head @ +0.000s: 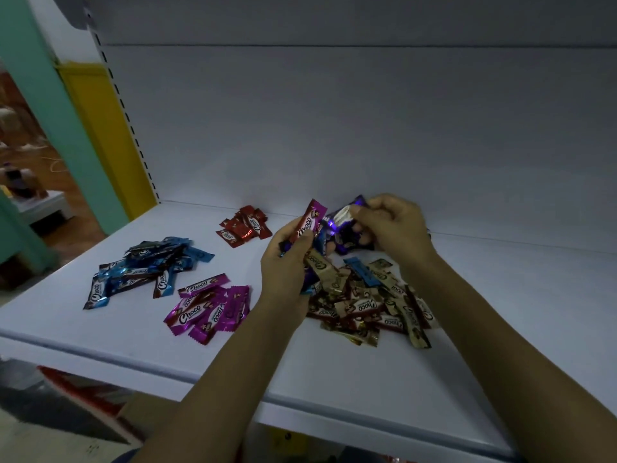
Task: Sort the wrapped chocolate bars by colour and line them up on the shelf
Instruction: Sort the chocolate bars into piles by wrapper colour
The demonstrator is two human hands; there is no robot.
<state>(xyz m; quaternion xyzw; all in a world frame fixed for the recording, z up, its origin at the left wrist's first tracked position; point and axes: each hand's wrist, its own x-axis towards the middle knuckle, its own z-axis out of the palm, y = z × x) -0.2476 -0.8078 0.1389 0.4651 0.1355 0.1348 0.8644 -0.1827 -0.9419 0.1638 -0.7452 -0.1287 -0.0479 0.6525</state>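
On the white shelf (334,372) lie sorted heaps of wrapped Choco bars: blue ones (147,269) at the left, magenta ones (208,307) in front, red ones (245,226) near the back wall. A mixed heap of gold and brown bars (370,304) lies under my hands. My left hand (287,262) grips a magenta bar (309,223) upright, with other bars bunched in the palm. My right hand (390,225) pinches several dark purple bars (347,225) just above the mixed heap.
The shelf's white back wall rises right behind the piles. A slotted upright (133,135) and a yellow panel (107,135) bound the shelf at the left. The shelf's front edge (133,357) runs below the heaps. A red and white box (90,396) sits lower left.
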